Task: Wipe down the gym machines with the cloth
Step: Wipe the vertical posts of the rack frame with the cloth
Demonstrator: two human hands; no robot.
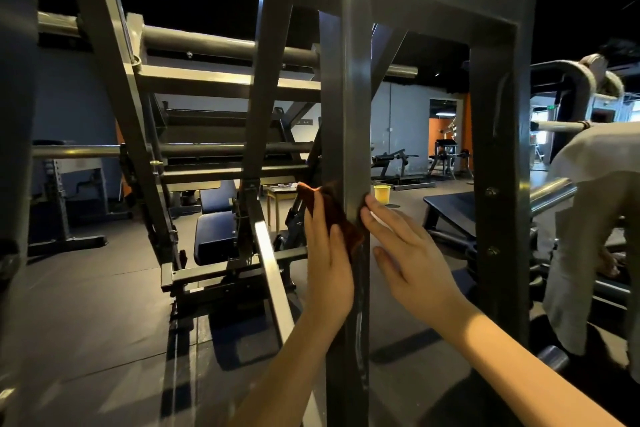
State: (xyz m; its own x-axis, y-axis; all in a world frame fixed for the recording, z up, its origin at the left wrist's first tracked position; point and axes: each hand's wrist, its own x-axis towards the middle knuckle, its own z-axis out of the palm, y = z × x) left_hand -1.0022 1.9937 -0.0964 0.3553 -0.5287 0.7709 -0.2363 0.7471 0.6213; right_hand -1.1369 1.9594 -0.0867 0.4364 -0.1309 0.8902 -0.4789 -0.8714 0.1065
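A dark steel upright post (pixel 349 107) of a gym machine frame stands right in front of me. A brown cloth (pixel 337 215) lies against the post's left face. My left hand (pixel 327 253) presses the cloth onto the post with straight fingers. My right hand (pixel 405 253) is on the post's right side, fingers spread and relaxed, fingertips touching the post's edge beside the cloth. It holds nothing.
Behind the post is a slanted machine frame (pixel 194 135) with a dark padded seat (pixel 214 232). A yellow bucket (pixel 382 193) stands on the floor beyond. A person in light clothes (pixel 588 218) bends over equipment at the right. Another upright (pixel 498 184) stands close by.
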